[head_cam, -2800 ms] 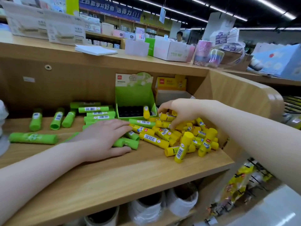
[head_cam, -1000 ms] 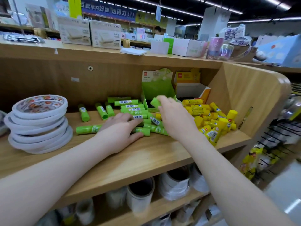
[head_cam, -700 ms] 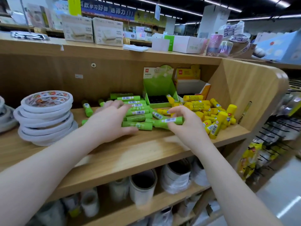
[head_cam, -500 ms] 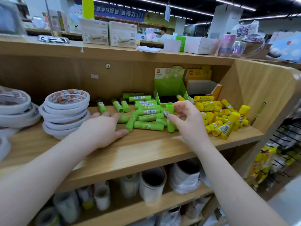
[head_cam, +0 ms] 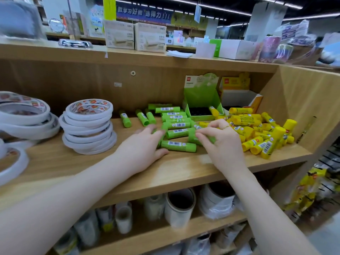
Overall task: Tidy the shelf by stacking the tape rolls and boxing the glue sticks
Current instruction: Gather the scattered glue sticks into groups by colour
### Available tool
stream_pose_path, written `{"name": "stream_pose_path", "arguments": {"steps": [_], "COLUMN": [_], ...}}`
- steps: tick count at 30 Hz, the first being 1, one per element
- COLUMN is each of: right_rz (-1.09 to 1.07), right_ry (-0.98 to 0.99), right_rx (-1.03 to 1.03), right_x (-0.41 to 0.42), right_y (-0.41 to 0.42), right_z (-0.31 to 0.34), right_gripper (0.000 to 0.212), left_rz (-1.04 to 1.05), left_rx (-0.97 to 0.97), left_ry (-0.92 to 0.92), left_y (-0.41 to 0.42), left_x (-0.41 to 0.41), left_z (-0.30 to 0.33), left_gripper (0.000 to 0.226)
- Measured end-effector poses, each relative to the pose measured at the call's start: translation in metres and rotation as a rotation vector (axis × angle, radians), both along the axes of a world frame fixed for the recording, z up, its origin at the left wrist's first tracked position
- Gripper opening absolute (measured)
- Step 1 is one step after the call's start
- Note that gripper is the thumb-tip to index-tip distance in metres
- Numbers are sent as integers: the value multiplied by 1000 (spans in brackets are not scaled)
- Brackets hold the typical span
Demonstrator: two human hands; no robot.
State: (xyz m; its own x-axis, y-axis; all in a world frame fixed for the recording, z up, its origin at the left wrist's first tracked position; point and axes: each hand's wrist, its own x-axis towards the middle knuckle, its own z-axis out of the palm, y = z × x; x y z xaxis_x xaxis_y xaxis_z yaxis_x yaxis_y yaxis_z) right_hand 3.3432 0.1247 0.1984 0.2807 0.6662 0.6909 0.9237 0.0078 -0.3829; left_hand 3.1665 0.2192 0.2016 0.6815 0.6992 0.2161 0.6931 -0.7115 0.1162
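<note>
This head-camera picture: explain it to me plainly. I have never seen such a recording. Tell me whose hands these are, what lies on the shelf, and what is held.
No machine here: a person wears a camera on the head, looking down at their own bare hands. The left hand rests on loose green glue sticks lying on the wooden shelf. The right hand pinches one green glue stick. Behind stands an open green box, with a pile of yellow glue sticks to its right. At left are stacked tape rolls.
</note>
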Motion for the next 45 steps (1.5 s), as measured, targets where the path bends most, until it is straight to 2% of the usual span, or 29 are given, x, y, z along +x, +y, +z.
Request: {"name": "stream_pose_path", "arguments": {"steps": [2,6,9,12,15,17,22,25,27,29,30,31,33,34,36,37,39,42,43,45], "right_rz": [28,35,26,31,51,46,19,37,27,-23,-63,-86,-36,10,8,-20,-61,-90,-76,-23], "right_ry": [71,272,176,59,157,239,237,295,296,214,97,-66,-330,-414,-482,-460,-401,-401,-409,-395], "right_rx": [-30,-75,-143,-186,-117,-118,-249,-254,-257,-167,-62,63,211,184,-49,-190,-332,-315,-314,-306], "right_x": [7,17,12,2,3,5,4,8,7,2,-1,-6,-19,-25,-38,-43,-46,-45,-45,-45], "right_y": [-7,-14,-6,4,7,10,24,24,22,18,16,14,12,14,18,21,27,31,32,30], "right_z": [7,20,18,6,-5,-8,-4,-5,-8,-6,-3,-1,2,1,-3,-6,-13,-13,-13,-12], "right_gripper": [17,35,33,44,52,47,24,21,26,46,55,55,37,27,14,13,11,7,8,16], "left_rz": [-6,-16,-12,-99,-139,-131,-63,23,124,244,291,325,365,371,360,352,352,398,399,353], "left_rx": [6,6,-11,8,-17,-64,-138,-167,-146,-63,-26,1,33,41,53,56,56,94,104,86], "left_ry": [2,-13,-23,-33,-14,-4,-42,-101,-107,-17,29,61,99,111,120,123,143,177,130,-74], "left_y": [2,7,4,1,2,4,16,19,18,16,15,14,12,12,11,9,5,0,-1,-5], "left_x": [4,7,7,9,14,18,28,26,19,13,11,10,7,6,1,-1,-7,-19,-23,-30], "left_z": [0,1,1,1,0,-2,1,4,6,8,9,10,12,12,11,11,10,8,6,4], "left_gripper": [58,54,54,57,47,40,43,63,73,75,73,71,65,62,56,53,56,68,63,41]}}
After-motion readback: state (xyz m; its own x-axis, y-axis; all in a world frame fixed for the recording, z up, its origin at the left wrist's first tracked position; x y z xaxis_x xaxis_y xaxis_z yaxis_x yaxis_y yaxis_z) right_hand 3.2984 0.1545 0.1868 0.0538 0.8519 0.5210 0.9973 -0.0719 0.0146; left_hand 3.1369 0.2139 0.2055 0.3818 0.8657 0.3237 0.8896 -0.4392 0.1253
